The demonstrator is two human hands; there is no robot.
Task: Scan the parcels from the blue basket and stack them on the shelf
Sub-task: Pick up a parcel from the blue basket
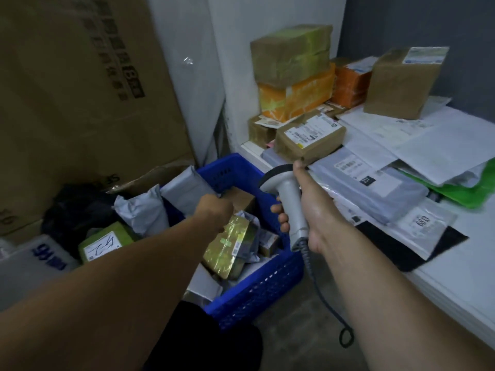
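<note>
The blue basket (257, 290) stands on the floor below me, holding several parcels: grey mailer bags (184, 188), a brown box (242, 200) and a box wrapped in yellow-green tape (227, 245). My left hand (214, 210) reaches down into the basket among the parcels; its fingers are hidden, so what it touches is unclear. My right hand (302, 207) grips the grey handle of a barcode scanner (288, 199), held over the basket's right rim. The white shelf (455, 277) on the right carries stacked boxes and flat mailers.
On the shelf stand taped brown and orange boxes (292, 73), a labelled brown box (310, 137) and a taller carton (401, 81). A large cardboard carton (80, 89) stands at the left. More parcels (104, 241) lie left of the basket. The scanner's cable (334, 314) hangs down.
</note>
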